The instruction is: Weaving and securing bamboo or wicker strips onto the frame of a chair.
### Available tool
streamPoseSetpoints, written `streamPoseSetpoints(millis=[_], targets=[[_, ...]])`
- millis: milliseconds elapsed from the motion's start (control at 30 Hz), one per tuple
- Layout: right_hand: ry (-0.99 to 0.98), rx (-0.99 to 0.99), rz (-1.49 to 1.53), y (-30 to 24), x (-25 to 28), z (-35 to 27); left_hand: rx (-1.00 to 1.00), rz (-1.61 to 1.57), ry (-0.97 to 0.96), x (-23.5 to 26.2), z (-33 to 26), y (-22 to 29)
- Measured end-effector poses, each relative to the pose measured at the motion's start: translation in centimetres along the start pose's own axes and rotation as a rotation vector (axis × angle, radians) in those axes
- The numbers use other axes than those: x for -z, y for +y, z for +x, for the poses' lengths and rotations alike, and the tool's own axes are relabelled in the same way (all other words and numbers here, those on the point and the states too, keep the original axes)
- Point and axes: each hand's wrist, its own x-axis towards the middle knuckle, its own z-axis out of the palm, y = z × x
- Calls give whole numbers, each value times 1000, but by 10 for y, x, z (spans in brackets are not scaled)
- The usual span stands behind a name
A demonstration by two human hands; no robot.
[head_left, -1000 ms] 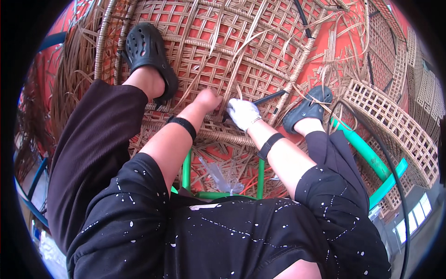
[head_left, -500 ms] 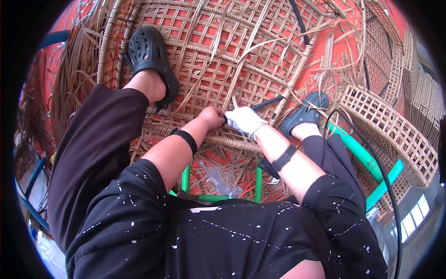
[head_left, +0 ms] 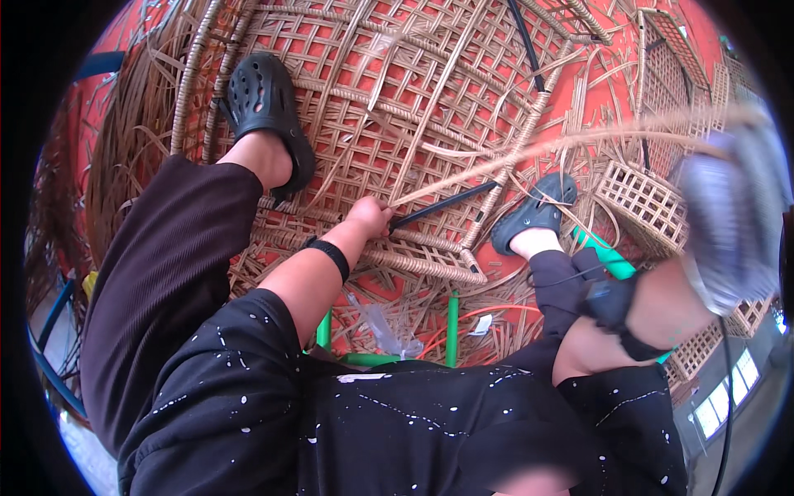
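My bare left hand (head_left: 372, 217) is closed at the near edge of a woven rattan panel (head_left: 430, 83), at the end of a black bar (head_left: 447, 205). From its fingers a long tan rattan strip (head_left: 496, 165) stretches up to the right. That strip reaches my right hand (head_left: 734, 215), which wears a white glove and is raised far out to the right, blurred by motion. The strip is drawn fairly taut and bends near the right hand. What lies under the left fingertips is hidden.
My feet in dark clogs (head_left: 263, 95) rest on and beside the panel. Rattan scraps (head_left: 579, 124) litter the red floor covering. Open-weave basket pieces (head_left: 641, 198) stand at right. Green tubing (head_left: 452, 326) lies between my legs, and a black cable (head_left: 728, 397) hangs at right.
My right hand has swung from beside the left hand out to the far right, drawing the rattan strip with it. My left hand has stayed at the panel's edge.
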Motion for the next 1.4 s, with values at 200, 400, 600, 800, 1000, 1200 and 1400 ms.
streamPoseSetpoints(millis=[200, 400, 600, 800, 1000, 1200, 1400], targets=[[259, -380, 41, 63, -32, 6, 67, -251, -43, -2, 9, -15], [-93, -998, 525, -81, -187, -33, 132, -403, -94, -1, 14, -20], [-605, -1788, 1523, -165, -290, -139, 227, -573, -99, -2, 19, -20], [-407, -1902, 1916, -157, -318, -162, 295, -582, -91, -5, 23, -8], [-540, -1830, 1738, -159, -313, -145, 322, -516, -143, -1, 25, -11], [-385, -1856, 2013, -163, -323, -149, 287, -436, -152, 6, 15, -9], [-555, -1865, 1986, -161, -318, -130, 291, -441, -180, 4, 29, -21]])
